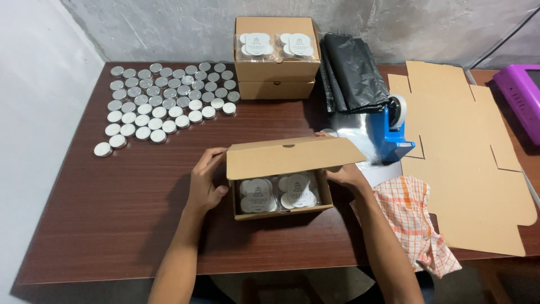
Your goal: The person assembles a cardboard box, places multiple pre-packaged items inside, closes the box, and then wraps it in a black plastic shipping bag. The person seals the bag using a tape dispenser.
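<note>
**Both hands on the half-shut carton**

Left of frame centre, the left hand (205,181) cups the cardboard box (281,188); its lid (292,157) hangs half-open over clear packs (278,194). The right hand (346,175) grips the opposite side. Pressing both sides evenly would seat the lid square.

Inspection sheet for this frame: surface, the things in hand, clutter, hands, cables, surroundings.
Surface: dark brown wooden table.
Things in hand: open cardboard box, lid half raised, two clear packs of white round pieces inside.
Clutter: silver tins in rows far left; stacked boxes; black plastic bags; blue tape dispenser; flat cardboard blanks; checked cloth; purple device.
Hands: left hand and right hand grip the box's sides.
Cables: nothing seen.
Surroundings: grey wall.
</note>
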